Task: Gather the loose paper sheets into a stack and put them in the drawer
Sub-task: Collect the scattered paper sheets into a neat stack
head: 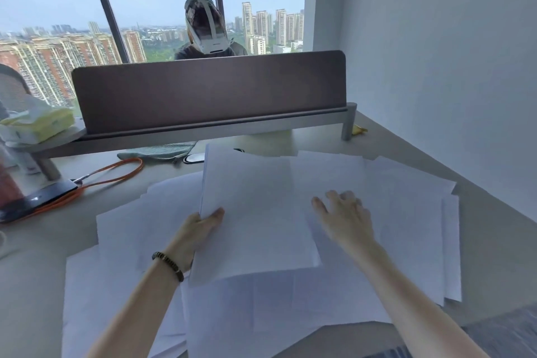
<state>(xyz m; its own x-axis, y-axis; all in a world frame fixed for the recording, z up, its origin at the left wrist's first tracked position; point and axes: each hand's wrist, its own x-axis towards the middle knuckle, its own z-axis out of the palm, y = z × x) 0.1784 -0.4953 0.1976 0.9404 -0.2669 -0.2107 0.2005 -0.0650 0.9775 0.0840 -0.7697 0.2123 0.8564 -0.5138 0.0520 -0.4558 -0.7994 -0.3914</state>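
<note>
Here, white paper sheets (pixel 377 212) lie scattered across the bench (pixel 35 270). The left hand (pixel 200 229) pinches a raised sheet's near-left edge; the right hand (pixel 345 212) rests flat, fingers spread, on sheets further right. Best to sweep rightward sheets under the held one, edges aligned. No drawer is visible.

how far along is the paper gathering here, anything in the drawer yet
Early stage. The left hand grips the edge of a few collected sheets, lifted above the rest. The right hand lies flat, fingers spread, on the loose sheets to the right. Most of the paper is still scattered across the desk, left, right and near the front edge. All of that remains to be stacked. No drawer is in view, so nothing looks stowed.
</note>
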